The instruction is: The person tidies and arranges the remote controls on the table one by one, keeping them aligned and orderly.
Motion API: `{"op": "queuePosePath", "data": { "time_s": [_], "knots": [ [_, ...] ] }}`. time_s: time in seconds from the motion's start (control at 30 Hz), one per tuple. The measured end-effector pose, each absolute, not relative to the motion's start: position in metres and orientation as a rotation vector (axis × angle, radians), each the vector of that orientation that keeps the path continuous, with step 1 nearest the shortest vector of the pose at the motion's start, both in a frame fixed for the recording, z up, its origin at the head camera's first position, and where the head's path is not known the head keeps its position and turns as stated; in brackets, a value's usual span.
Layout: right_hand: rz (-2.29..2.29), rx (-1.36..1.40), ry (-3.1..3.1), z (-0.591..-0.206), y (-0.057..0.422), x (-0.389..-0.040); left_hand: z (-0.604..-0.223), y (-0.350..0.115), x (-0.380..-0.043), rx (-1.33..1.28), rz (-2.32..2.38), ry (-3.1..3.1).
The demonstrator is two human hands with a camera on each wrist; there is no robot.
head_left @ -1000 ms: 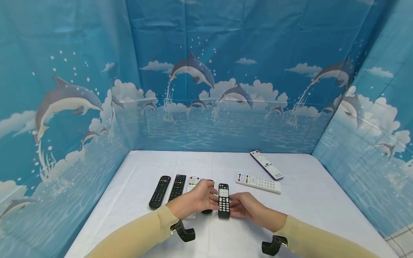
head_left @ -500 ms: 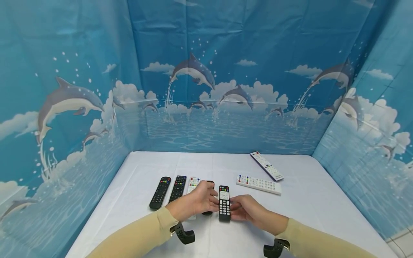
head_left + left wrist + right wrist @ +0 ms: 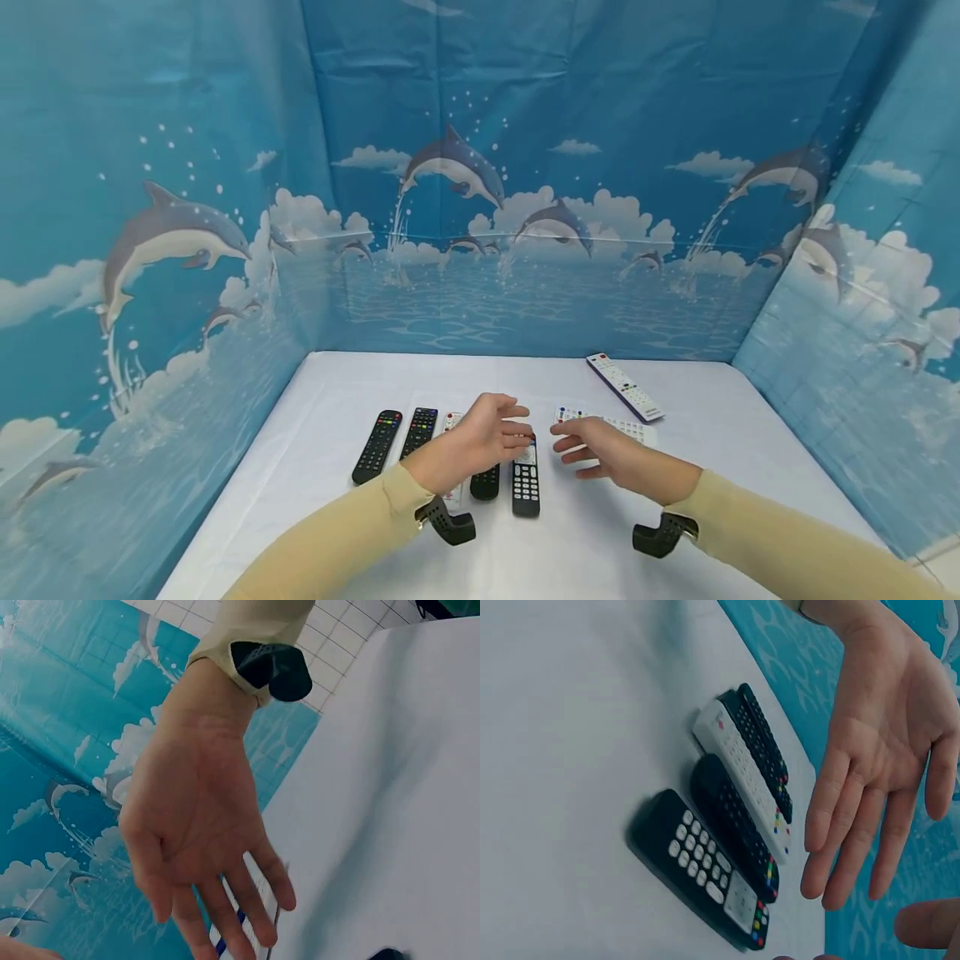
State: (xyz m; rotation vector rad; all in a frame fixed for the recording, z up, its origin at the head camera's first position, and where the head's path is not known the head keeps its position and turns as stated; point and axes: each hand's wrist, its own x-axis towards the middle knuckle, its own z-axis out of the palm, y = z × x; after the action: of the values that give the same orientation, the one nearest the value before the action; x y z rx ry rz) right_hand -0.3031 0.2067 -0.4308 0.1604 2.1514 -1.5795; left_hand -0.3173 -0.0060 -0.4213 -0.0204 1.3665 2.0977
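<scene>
My left hand [image 3: 483, 437] is above the tabletop, over a black remote control [image 3: 485, 483] and the top of a black remote with white buttons [image 3: 526, 487]. Its fingers are relaxed and hold nothing; the right wrist view shows this left hand's bare palm [image 3: 892, 727]. To the right, my right hand [image 3: 603, 450] hovers in front of a white remote with coloured buttons [image 3: 639, 431], partly covering it. The left wrist view has the right hand [image 3: 199, 795] with straight fingers and nothing in it. Part of a white remote [image 3: 453, 498] is hidden by the left forearm.
Two more black remotes [image 3: 378, 447] [image 3: 421, 428] lie at the left end of the row. A white-faced remote with dark sides [image 3: 625, 387] lies slanted at the back right. Dolphin-print curtains [image 3: 465, 300] enclose the white table [image 3: 705, 467].
Both hands have risen and moved away from the black remote with white buttons, which stays on the table. The right hand has drawn off to the right; the left lifted forward.
</scene>
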Motion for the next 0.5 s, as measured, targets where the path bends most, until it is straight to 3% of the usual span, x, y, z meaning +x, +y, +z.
{"op": "queuePosePath", "data": {
  "time_s": [0.5],
  "knots": [
    [-1.382, 0.076, 2.296, -0.426, 0.271, -0.36, -0.438, 0.094, -0.327, -0.348, 2.419, 1.087]
  ]
}}
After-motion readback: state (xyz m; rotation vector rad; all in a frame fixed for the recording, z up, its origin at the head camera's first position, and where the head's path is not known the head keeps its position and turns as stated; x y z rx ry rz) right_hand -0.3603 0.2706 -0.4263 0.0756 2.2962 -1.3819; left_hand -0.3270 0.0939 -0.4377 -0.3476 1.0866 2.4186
